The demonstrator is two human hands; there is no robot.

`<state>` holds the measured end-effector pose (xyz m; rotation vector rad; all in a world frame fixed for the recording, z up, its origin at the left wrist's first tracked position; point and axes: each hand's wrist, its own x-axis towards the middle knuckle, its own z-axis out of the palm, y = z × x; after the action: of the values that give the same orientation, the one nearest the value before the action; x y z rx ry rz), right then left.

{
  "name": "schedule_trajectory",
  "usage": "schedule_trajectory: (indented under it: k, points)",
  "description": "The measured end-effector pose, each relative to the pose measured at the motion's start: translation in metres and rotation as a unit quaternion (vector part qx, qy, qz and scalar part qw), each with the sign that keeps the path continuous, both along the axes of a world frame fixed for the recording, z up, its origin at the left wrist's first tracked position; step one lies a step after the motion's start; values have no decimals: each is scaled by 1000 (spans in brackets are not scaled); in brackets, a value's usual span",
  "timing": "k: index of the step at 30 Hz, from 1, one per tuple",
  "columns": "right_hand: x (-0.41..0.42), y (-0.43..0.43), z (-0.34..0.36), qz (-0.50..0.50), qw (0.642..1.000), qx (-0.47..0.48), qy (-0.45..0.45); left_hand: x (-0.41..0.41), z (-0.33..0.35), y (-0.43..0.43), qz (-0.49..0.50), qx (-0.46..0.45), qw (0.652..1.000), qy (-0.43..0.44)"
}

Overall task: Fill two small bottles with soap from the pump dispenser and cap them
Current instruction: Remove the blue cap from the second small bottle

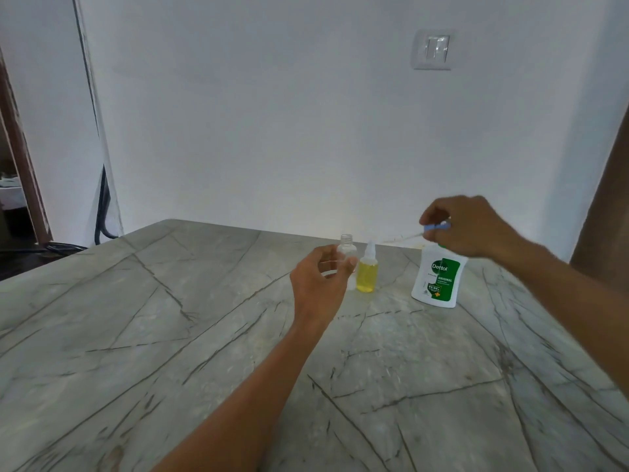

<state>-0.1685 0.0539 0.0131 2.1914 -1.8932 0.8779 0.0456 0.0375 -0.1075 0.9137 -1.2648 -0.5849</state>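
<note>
My left hand (316, 287) grips a small clear empty bottle (347, 246) that stands uncapped on the marble table (153, 335). Touching its right side stands a second small bottle (367, 276), full of yellow soap and wearing a clear cap. My right hand (476, 229) hovers above the white and green Dettol dispenser (439, 281) and pinches a blue spray cap (439, 227). The cap's thin dip tube points left toward the bottles. The dispenser's pump head is hidden behind my right hand.
The bottles stand near the table's far edge, close to a white wall with a light switch (434, 49). A black cable (102, 212) runs down the wall corner at left beside a doorway. A brown surface (602, 206) rises at the far right.
</note>
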Motion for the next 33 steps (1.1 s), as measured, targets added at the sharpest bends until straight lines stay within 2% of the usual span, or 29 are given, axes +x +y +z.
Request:
schedule_trajectory:
  k: [3,8,11,14,19,26,31,33]
  points:
    - [0,-11,-43,-27,999,-18,-34,-1,0,-1,-2,4,1000,3]
    - [10,-28,-88,-42,998,-38,-25,-1,2,-1,-1,9,1000,15]
    - [18,-37,-98,-25,998,-32,-41,1,4,-2,8,10,1000,27]
    - [27,-42,-107,-50,998,-14,-39,2,5,-2,13,11,999,35]
    - [32,-41,-116,-128,992,12,15,2,6,-2,10,12,999,44]
    - [41,-60,-117,-135,989,-12,57,-3,5,2,-6,11,999,38]
    - [42,-87,-127,-113,993,23,-14,-3,5,3,-7,16,999,45]
    - [42,-96,-133,-104,994,36,-12,-4,6,4,-11,16,999,48]
